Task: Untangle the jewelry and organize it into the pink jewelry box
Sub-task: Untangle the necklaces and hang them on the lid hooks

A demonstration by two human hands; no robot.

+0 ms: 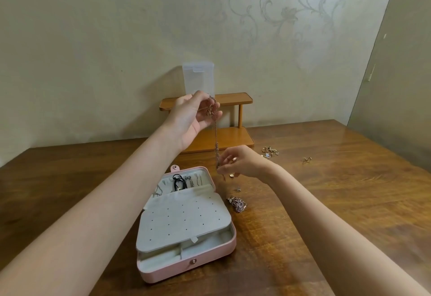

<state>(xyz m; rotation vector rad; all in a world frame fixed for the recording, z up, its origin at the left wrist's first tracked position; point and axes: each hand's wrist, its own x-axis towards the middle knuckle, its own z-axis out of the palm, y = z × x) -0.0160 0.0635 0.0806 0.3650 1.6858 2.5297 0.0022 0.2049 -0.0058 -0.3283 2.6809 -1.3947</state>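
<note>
Dark wooden tabletop (338,202) spanning the lower frame, far edge against a patterned wall.

Two-tier wooden shelf (235,99) at the far edge near the middle, with a clear plastic container (198,74) upright on the upper tier.

Pink jewelry box (224,252) open near the middle of the tabletop, toward the near edge. Grey perforated earring panel (184,221) folded over the base, covering most of it. Lower compartments partly visible along the near side of the box. Lid lying flat toward the far edge, with a black cord necklace (178,182) and thin silver chains (191,180) hung in its slots.

Left hand (191,118) raised above the box, in front of the shelf, fingers curled and pinching the upper end of a rose-gold chain (216,137). Bunched links gathered at the fingertips; remainder hanging straight down.

Right hand (242,161) lower, just right of the lid's far corner, thumb and fingers pinching the lower end of the same chain. Chain stretched vertically between both hands, clear of the tabletop.

Tangled chain pile (238,203) on the tabletop just right of the box. Small silver piece (238,189) between the pile and the right hand.

Cluster of gold earrings (269,152) toward the far edge, right of the shelf. Separate gold piece (307,159) farther right, well apart from the cluster.
</note>
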